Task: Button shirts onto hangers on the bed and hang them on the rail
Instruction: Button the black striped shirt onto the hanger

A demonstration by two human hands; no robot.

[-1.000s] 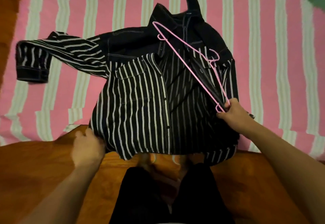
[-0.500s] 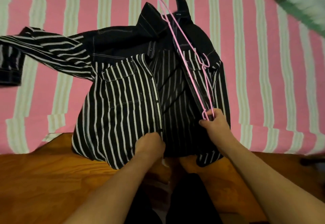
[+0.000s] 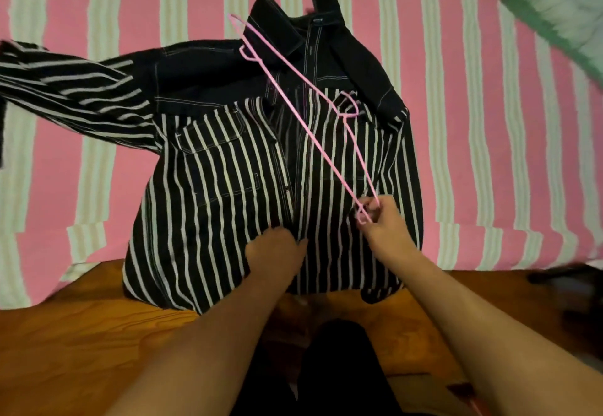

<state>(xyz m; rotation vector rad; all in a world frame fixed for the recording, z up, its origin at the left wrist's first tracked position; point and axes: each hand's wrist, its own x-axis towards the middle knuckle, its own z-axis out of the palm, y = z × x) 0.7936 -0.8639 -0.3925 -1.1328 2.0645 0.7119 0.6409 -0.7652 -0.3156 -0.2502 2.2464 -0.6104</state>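
Shirt (image 3: 228,187) fronts now meet under the left hand (image 3: 277,252), whose grip I cannot tell. Beside it, the right hand (image 3: 378,220) still pinches the pink hanger (image 3: 313,115), swung leftward since.

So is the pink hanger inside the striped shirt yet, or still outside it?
Outside. The pink hanger lies on top of the striped shirt, pinched at its end by the right hand.

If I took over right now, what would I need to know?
Left hand rests on the striped shirt near its front opening at the hem. Right hand pinches one end of the pink hanger, which lies slanted above the shirt, not inside it. Shirt lies face up on the pink striped bed. Done: shirt spread out. Left: slip the hanger in, button up, hang on the rail.
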